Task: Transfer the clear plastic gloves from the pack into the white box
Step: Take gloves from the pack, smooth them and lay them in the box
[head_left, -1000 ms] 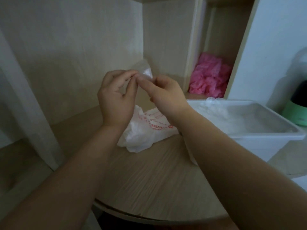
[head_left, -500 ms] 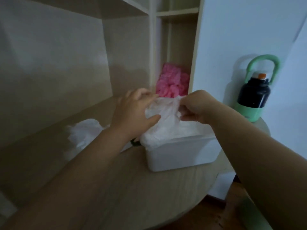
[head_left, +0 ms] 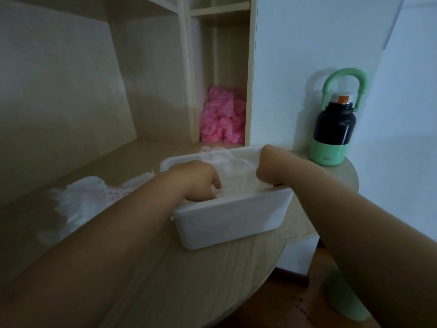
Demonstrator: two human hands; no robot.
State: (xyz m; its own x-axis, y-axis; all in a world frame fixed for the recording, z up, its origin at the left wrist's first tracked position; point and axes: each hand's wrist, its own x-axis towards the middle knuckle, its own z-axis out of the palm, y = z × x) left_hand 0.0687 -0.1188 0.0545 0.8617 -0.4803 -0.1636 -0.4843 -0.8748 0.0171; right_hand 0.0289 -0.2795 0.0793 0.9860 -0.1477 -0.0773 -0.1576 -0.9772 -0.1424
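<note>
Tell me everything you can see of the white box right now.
The white box is a rectangular open-topped tub, seemingly plastic, with a flared rim. It stands upright on the wooden table near its right edge. Crumpled clear gloves lie in it. The left hand and right hand reach inside, fingers mostly hidden; the left forearm crosses its near rim.

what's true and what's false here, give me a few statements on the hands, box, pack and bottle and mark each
The left hand and right hand both reach into the white box. True.
The white box is empty. False: clear plastic gloves lie in it.
The pack lies on the table left of the white box. True.
The bottle stands in the shelf nook. False: it stands on the table right of the white box; a pink bundle fills the nook.
</note>
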